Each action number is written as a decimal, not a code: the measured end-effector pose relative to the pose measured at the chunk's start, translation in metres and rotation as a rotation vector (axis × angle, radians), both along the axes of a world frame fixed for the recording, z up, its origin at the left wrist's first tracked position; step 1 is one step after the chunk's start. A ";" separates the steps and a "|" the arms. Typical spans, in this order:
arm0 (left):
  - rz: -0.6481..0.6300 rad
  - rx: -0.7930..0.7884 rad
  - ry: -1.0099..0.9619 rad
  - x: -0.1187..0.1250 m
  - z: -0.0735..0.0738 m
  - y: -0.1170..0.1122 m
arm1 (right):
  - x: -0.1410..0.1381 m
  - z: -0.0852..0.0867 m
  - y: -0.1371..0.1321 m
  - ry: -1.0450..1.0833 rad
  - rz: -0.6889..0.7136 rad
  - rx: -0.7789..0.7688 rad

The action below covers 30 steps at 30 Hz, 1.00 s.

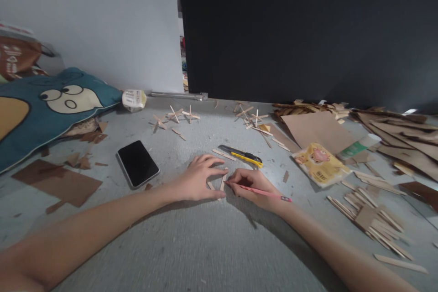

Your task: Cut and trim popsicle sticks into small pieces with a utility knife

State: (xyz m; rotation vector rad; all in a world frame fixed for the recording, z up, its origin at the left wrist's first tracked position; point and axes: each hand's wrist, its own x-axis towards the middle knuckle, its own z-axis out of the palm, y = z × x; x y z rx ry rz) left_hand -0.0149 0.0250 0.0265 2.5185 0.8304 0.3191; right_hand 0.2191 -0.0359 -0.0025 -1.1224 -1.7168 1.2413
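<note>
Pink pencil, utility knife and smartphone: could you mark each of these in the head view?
Pink pencil (260, 191): head view, on the middle of its shaft.
Utility knife (242, 155): head view, on the middle of its body.
Smartphone (138, 163): head view, on its dark screen.

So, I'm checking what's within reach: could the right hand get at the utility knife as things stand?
Probably yes: the utility knife lies just beyond the right hand, with nothing visible on top, though that hand would likely need to put down the pink pencil first.
</note>
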 end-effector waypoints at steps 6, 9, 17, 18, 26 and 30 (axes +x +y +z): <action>-0.007 -0.022 -0.025 -0.001 0.001 0.000 | -0.001 0.003 -0.001 0.003 -0.006 0.007; -0.004 -0.032 -0.030 -0.001 0.001 0.000 | -0.001 0.003 -0.001 0.002 -0.003 0.007; 0.003 -0.036 -0.005 0.000 0.001 -0.001 | -0.001 0.006 -0.002 -0.021 0.013 0.011; 0.007 -0.037 0.000 0.000 0.001 -0.001 | -0.001 0.006 -0.002 -0.025 0.016 0.014; 0.006 -0.024 -0.002 0.000 0.001 0.000 | 0.000 0.001 -0.001 -0.046 -0.025 0.031; 0.002 -0.018 -0.033 -0.001 -0.001 0.000 | 0.000 0.000 0.000 -0.039 -0.012 0.027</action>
